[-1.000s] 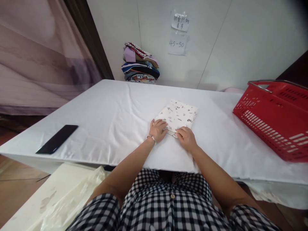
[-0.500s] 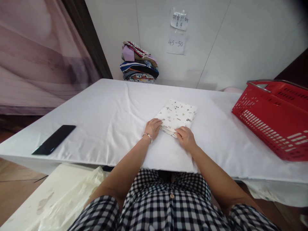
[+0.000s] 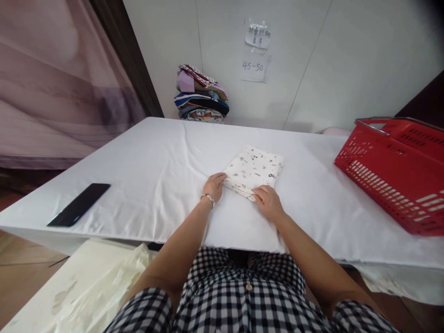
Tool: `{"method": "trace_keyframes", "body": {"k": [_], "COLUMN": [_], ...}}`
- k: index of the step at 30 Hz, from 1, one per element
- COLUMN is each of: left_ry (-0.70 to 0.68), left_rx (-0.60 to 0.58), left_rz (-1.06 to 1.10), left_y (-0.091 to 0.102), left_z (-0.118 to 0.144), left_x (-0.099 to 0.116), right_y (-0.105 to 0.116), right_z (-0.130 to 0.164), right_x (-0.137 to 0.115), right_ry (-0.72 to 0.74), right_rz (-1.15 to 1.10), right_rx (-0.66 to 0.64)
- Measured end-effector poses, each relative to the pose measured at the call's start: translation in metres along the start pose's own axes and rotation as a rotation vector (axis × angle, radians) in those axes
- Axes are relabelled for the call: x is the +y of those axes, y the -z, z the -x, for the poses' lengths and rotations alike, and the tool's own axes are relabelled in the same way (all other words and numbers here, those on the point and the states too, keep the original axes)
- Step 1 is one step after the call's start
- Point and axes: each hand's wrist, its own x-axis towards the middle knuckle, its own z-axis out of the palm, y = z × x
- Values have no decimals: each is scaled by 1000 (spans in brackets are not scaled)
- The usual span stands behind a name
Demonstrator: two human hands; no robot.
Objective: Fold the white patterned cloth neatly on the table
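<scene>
Folded printed cloth [image 3: 253, 170] sits mid-surface [image 3: 156, 171], red basket [image 3: 398, 171] off to its right. Left hand [image 3: 214, 185] and right hand [image 3: 268, 201] pinch its near edge, fingers curled under. Likely light, floppy, layers slide; grip both near corners, support underneath.

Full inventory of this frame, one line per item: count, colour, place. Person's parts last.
folded cloth: 1, white with small dark prints, table centre, near edge under both hands
table: 1, white cover, spans the view
phone: 1, black, flat at the table's left edge
basket: 1, red plastic with a metal handle, table right
clothes stack: 1 pile, mixed colours, far side by the wall
paper notes: 2, white, on the wall
plastic sheet: 1, cream, floor lower left
left hand: 1, bracelet on wrist, at the cloth's near-left corner
right hand: 1, at the cloth's near-right edge
</scene>
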Motion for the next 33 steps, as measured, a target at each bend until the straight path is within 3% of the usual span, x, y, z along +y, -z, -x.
{"method": "trace_keyframes", "body": {"k": [7, 15, 20, 24, 33], "left_ry": [59, 124, 68, 114, 57], "left_rx": [-42, -46, -46, -67, -127], "left_rz": [163, 127, 81, 19, 90], "left_y": [6, 3, 9, 13, 23], "left_z": [0, -6, -1, 3, 9], "left_x": [1, -1, 2, 6, 4], "right_y": [0, 1, 7, 10, 21], "right_z": [2, 3, 10, 19, 39], "right_x": [1, 1, 6, 8, -1], "right_ry": [6, 30, 55, 68, 15], "right_rz": [8, 26, 23, 37, 138], "right_rx": [-16, -1, -3, -17, 0]}}
